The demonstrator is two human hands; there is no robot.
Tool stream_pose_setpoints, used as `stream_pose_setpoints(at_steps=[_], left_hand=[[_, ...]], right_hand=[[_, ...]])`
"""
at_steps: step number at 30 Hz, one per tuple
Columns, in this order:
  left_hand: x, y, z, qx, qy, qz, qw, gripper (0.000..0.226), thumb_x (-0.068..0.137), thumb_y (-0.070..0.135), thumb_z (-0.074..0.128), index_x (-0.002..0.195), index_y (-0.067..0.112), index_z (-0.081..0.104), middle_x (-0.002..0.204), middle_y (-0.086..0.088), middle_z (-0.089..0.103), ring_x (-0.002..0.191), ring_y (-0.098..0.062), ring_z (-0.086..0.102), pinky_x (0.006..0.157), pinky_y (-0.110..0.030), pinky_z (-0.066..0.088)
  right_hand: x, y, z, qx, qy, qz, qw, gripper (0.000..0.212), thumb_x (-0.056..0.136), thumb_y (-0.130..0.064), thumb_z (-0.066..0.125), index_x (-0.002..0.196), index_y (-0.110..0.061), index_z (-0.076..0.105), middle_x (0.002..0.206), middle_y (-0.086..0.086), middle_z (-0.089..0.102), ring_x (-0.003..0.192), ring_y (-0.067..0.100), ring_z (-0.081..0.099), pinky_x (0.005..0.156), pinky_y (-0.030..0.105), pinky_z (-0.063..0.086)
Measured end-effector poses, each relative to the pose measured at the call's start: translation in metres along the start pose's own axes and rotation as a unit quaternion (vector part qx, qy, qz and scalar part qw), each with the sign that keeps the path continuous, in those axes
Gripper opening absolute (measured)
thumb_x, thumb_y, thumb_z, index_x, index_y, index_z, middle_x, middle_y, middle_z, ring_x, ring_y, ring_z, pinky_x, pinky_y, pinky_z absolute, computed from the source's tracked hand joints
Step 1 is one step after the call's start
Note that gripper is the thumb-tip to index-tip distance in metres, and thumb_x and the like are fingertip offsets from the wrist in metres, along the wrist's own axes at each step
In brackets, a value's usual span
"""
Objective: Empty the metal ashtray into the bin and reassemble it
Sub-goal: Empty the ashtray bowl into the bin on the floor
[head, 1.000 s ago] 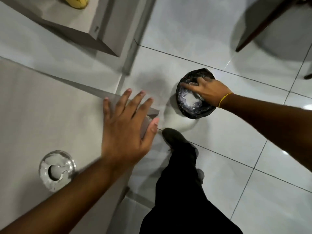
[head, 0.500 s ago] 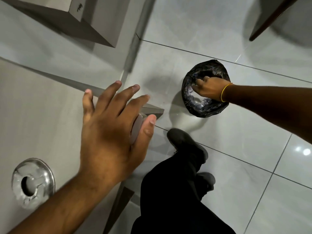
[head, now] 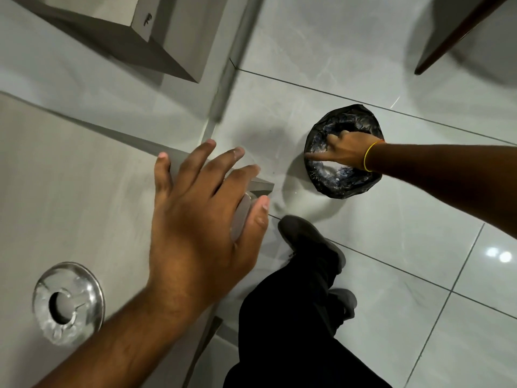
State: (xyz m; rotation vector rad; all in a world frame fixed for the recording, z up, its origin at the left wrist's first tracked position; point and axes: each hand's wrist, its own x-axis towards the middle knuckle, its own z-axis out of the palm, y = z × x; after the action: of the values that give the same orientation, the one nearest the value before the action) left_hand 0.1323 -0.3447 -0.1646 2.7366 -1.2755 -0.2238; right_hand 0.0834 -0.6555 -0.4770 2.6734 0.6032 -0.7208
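Note:
The ashtray's metal lid [head: 68,303], a shiny disc with a round centre hole, lies on the grey table [head: 70,191] at the lower left. My left hand [head: 201,228] is pressed flat on the table's corner with its fingers spread, holding nothing. A small bin lined with a black bag [head: 345,151] stands on the floor to the right. My right hand [head: 345,151], with a yellow band at the wrist, reaches into the bin. Its fingers curl over a silvery shape, the ashtray bowl [head: 321,166], which is mostly hidden.
My black trouser leg and dark shoe [head: 307,242] stand on the glossy white floor tiles [head: 419,247] between table and bin. A grey cabinet or shelf edge [head: 145,37] sits at the upper left. A dark wooden furniture leg [head: 458,35] slants at the upper right.
My right hand has sunk deeper into the bin and turned. The view has shifted, so the lid sits lower left. My left hand stays on the table corner.

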Motion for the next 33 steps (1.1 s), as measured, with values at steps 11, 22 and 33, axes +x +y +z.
stream_pose_setpoints(at_steps=[11,22,33], left_hand=[[0.0,0.0,-0.002,-0.016,0.009,0.005,1.0,0.037,0.103,0.038,0.056,0.127,0.017,0.075,0.148,-0.006,0.07,0.151,-0.031,0.053,0.125,-0.073,0.026],[0.003,-0.003,0.0,-0.011,-0.015,-0.007,1.0,0.04,0.098,0.047,0.056,0.124,0.024,0.075,0.145,0.0,0.071,0.149,-0.026,0.054,0.129,-0.068,0.021],[0.003,-0.002,0.001,0.01,-0.091,-0.015,0.996,0.042,0.096,0.051,0.055,0.127,0.024,0.066,0.153,-0.003,0.062,0.153,-0.031,0.044,0.131,-0.067,0.018]], right_hand=[[0.012,-0.002,-0.004,-0.082,-0.028,-0.006,0.996,0.041,0.102,-0.005,0.043,0.141,-0.007,0.054,0.114,0.011,0.061,0.083,0.025,0.07,0.063,0.036,0.044],[0.025,0.004,-0.003,0.032,-0.014,0.033,0.999,0.043,0.101,-0.006,0.048,0.144,-0.002,0.052,0.122,0.016,0.06,0.093,0.032,0.073,0.081,0.043,0.062],[-0.063,0.014,-0.088,0.614,0.049,0.45,0.646,0.043,0.079,-0.008,0.08,0.122,-0.011,0.076,0.109,0.026,0.078,0.106,0.044,0.072,0.094,0.045,0.057]])
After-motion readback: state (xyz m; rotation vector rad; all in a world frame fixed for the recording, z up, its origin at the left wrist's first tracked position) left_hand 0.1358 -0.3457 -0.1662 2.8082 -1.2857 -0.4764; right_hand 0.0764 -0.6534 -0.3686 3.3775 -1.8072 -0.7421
